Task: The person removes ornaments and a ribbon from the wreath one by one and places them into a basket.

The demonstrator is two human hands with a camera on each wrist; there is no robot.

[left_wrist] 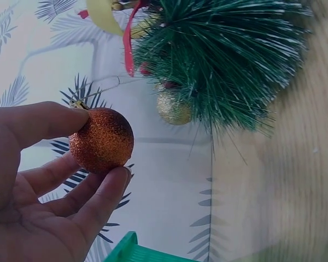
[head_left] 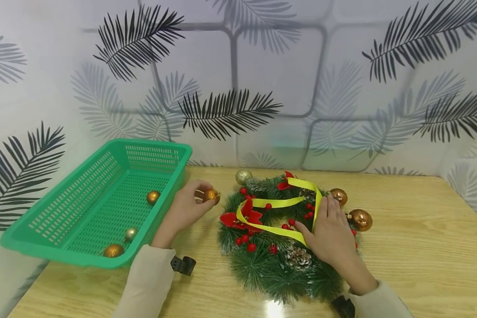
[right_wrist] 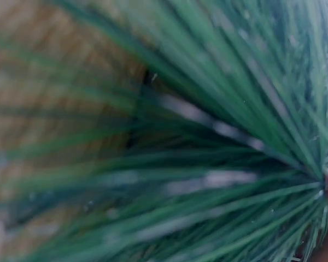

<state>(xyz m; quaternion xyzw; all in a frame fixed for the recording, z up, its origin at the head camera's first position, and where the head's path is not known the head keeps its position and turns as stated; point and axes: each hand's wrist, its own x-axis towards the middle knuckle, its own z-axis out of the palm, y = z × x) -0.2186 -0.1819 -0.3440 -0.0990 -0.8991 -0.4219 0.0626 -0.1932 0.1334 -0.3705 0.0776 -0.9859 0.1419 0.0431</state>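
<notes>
My left hand (head_left: 184, 207) pinches a glittery copper bauble (head_left: 212, 196) between thumb and fingers, in the gap between basket and wreath. In the left wrist view the bauble (left_wrist: 102, 141) shows its gold cap and a thin hanging loop. A green Christmas wreath (head_left: 258, 265) lies on the table, with red flowers, berries, pinecones and a yellow ribbon (head_left: 278, 203). On its right side rests my right hand (head_left: 331, 232), fingers extended over the ribbon. Pale gold (head_left: 244, 177) and shiny copper baubles (head_left: 360, 220) sit at its outer edge. Only blurred needles (right_wrist: 235, 136) fill the right wrist view.
A green slotted basket (head_left: 81, 260) stands on the left with a copper bauble (head_left: 153, 197), a pale gold one (head_left: 130, 234) and another copper one (head_left: 113, 251) inside. Behind the wooden table (head_left: 413, 247) rises a leaf-patterned backdrop (head_left: 262, 70).
</notes>
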